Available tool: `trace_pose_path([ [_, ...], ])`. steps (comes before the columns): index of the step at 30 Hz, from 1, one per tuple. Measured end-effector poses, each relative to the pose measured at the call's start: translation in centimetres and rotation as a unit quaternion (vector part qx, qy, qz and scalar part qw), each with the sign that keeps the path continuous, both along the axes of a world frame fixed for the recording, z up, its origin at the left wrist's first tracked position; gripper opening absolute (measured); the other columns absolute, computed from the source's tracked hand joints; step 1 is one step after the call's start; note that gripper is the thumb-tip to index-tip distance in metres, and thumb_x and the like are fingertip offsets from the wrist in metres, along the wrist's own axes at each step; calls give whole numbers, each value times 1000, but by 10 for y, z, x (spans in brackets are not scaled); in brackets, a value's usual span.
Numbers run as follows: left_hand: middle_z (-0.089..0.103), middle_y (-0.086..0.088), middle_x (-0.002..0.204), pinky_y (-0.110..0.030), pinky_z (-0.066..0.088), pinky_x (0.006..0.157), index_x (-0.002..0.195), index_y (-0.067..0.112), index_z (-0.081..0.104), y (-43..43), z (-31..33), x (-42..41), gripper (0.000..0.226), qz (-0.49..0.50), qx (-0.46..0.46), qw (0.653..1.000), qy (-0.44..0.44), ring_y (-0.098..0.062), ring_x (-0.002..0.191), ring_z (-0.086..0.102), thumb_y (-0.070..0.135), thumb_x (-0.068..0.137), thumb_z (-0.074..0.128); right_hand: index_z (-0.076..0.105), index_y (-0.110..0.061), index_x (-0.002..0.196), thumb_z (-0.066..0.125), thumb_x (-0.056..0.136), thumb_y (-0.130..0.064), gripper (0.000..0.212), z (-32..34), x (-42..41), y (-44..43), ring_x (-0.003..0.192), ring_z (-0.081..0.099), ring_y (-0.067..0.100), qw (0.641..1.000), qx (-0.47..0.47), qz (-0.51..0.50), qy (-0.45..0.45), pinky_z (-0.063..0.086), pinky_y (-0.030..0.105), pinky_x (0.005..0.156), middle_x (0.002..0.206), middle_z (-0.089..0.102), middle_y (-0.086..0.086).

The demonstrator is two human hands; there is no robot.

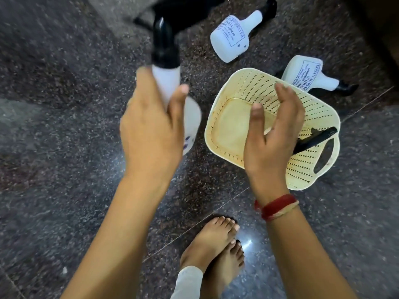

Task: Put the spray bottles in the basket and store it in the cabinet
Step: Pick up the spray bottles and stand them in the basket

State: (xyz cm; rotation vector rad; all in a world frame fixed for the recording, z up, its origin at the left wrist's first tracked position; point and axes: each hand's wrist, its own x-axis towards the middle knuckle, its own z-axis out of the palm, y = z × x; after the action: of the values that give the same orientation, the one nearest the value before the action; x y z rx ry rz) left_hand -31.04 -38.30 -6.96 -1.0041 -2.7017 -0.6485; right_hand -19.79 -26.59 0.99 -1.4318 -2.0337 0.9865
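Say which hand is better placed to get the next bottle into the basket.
Left. The left hand already grips a spray bottle just beside the basket. The right hand hovers open and empty over the basket, so probably it only steadies.

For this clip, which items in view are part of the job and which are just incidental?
Part of the job:
held spray bottle in left hand
two spray bottles lying on the floor
cream basket, with a black sprayer part showing in it
right hand, open over the basket

Incidental:
red wrist threads
bare feet
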Motion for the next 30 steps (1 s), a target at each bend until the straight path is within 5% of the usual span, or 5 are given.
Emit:
trace_pose_path([
  [3, 40, -2, 144, -25, 22, 107, 145, 20, 22, -63, -87, 171, 49, -391, -337, 818, -252, -19, 127, 40, 35, 99, 26, 49, -9, 130, 43, 100, -25, 35, 36, 0, 20, 119, 52, 10, 993, 4, -63, 96, 35, 44, 111, 123, 57, -2],
  [6, 30, -14, 150, -39, 17, 112, 145, 10, 20, -91, -132, 231, 53, -357, -375, 744, -421, -29, 136, 28, 34, 98, 29, 58, -10, 116, 38, 98, -29, 33, 71, 11, 50, 99, 64, 17, 975, -21, -110, 192, 51, 26, 83, 105, 65, 3],
  [11, 42, 3, 145, -31, 24, 109, 141, 23, 34, -24, -88, 191, 77, -375, -309, 813, -320, -16, 132, 35, 63, 80, 8, 62, -28, 98, 38, 85, -59, 42, 89, 35, 78, 76, 71, 21, 970, -168, -61, 163, 52, 27, 55, 101, 68, 7],
  [15, 56, 14, 70, -22, 31, 46, 85, 37, 37, 91, -10, 90, 37, -79, -37, 963, -255, -10, 60, 46, 68, 68, 46, 59, -23, 102, 63, 86, -45, 27, 48, 42, 73, 63, 72, 13, 955, -280, 6, 99, 56, 27, 54, 95, 68, 6],
  [30, 46, -12, 137, -37, 38, 98, 142, 7, 27, 73, -7, 57, 93, -121, -83, 924, -353, -29, 126, 43, 16, 66, 79, 45, -14, 117, 65, 87, -6, 38, -47, 37, 63, 88, 67, 22, 958, -272, 27, 91, 58, 16, 61, 94, 42, -19],
])
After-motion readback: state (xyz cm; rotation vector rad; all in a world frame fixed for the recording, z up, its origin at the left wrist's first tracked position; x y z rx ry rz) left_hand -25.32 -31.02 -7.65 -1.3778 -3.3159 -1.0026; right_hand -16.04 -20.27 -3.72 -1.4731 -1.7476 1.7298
